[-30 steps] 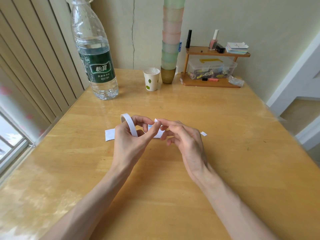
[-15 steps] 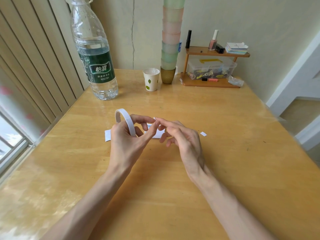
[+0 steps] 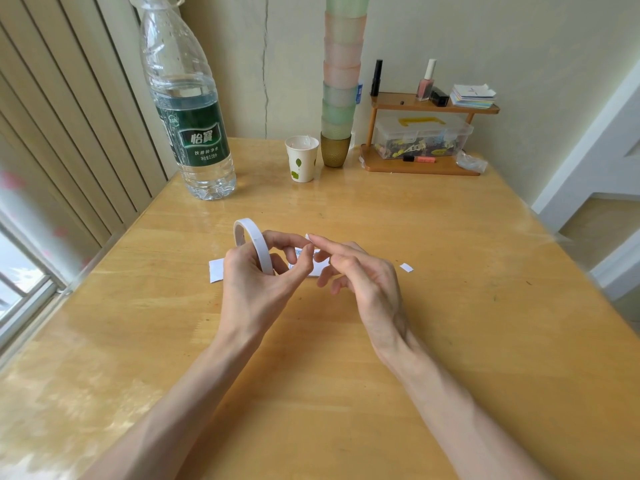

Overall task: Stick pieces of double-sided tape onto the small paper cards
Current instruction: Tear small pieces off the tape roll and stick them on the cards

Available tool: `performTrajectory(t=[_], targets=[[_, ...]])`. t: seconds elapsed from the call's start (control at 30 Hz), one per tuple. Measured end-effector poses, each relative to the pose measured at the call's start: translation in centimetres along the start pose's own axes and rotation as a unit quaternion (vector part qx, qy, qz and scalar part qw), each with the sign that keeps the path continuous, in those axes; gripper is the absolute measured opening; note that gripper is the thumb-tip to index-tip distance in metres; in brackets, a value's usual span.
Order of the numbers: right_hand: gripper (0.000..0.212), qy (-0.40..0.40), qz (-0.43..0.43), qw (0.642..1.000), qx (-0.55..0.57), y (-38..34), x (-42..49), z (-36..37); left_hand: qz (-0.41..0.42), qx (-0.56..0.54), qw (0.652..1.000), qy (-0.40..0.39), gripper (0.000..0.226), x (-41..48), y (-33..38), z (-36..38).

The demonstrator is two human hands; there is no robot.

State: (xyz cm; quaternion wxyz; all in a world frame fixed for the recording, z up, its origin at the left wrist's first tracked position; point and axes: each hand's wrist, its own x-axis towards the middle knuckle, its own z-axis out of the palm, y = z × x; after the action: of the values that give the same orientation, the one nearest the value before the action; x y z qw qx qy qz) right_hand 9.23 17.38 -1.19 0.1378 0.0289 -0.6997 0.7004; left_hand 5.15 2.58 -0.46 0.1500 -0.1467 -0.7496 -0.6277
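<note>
My left hand (image 3: pixel 254 289) grips a thin white roll of double-sided tape (image 3: pixel 252 241), held upright above the wooden table (image 3: pixel 346 341). My right hand (image 3: pixel 363 282) pinches a tiny white piece of tape (image 3: pixel 308 236) at its fingertips, right beside the left fingertips. Under the hands lie two small white paper cards: one (image 3: pixel 216 270) peeks out at the left, the other (image 3: pixel 313 268) is mostly hidden between my fingers. A little white scrap (image 3: pixel 406 267) lies to the right of my right hand.
A large water bottle (image 3: pixel 188 109) stands at the back left. A paper cup (image 3: pixel 301 158), a tall stack of coloured cups (image 3: pixel 341 81) and a small wooden shelf (image 3: pixel 422 133) with a plastic box stand along the far edge. A window is at the left.
My left hand has raised and tilted the tape roll slightly up and left. My right fingertips have drawn a little apart from the roll, with the small piece of tape in their pinch.
</note>
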Motion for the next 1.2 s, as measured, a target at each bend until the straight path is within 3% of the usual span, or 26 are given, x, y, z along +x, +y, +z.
performTrajectory(t=[0.4, 1.2], targets=[[0.041, -0.003, -0.005, 1.000, 0.004, -0.01, 0.03, 0.05, -0.035, -0.024, 0.999, -0.006, 0.012, 0.07, 0.07, -0.06], [0.043, -0.007, -0.006, 1.000, 0.006, 0.03, 0.00, 0.12, -0.021, -0.048, 0.999, -0.003, 0.013, -0.01, 0.13, 0.00]])
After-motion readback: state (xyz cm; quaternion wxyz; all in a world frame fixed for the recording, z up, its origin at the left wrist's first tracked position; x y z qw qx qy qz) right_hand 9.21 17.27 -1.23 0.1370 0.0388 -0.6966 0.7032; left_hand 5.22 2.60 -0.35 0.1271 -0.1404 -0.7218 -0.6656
